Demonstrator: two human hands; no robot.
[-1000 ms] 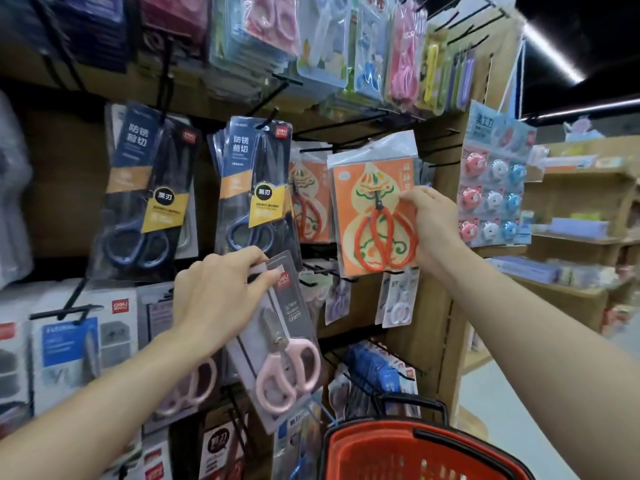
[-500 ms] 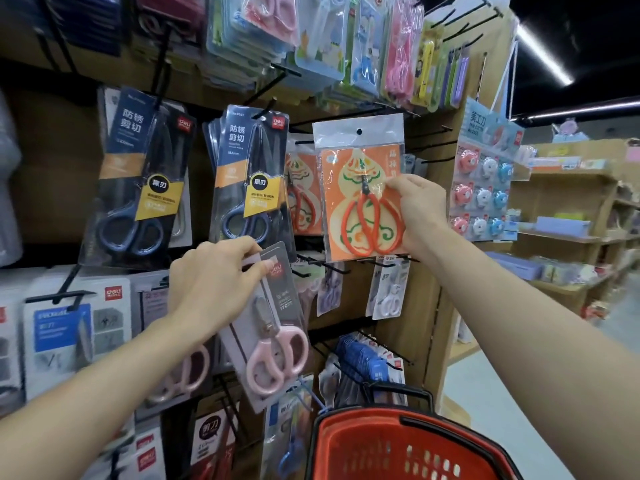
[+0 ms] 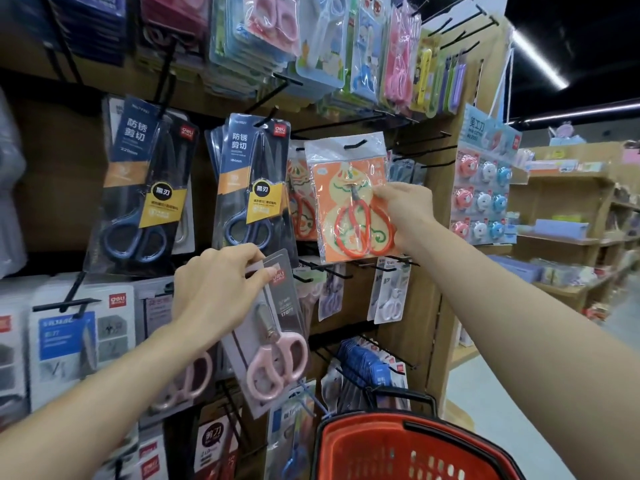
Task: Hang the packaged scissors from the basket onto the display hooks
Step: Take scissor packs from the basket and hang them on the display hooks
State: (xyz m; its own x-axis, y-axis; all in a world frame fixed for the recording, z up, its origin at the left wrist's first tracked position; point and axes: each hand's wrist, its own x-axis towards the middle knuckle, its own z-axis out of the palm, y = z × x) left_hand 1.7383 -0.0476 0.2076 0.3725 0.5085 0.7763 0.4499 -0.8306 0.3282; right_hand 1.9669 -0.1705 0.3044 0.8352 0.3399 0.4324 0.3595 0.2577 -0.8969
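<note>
Since earlier, orange pack (image 3: pixel 346 174) has risen onto a hook (image 3: pixel 355 145), centre frame; my right hand (image 3: pixel 405 209) pinches its edge, left hand (image 3: pixel 214 289) pinches pink pack (image 3: pixel 284 306) above basket (image 3: pixel 346 424).

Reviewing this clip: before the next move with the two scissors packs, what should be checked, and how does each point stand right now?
1. Right hand pinches the orange pack: ok.
2. Its hang slot already threaded: cannot tell.
3. Matching orange packs hang just behind: ok.
4. Left hand grips the pink scissors pack: ok.
5. Pink scissors pack hung: not ok, tilted in hand.
6. More packs left in the basket: cannot tell.
</note>
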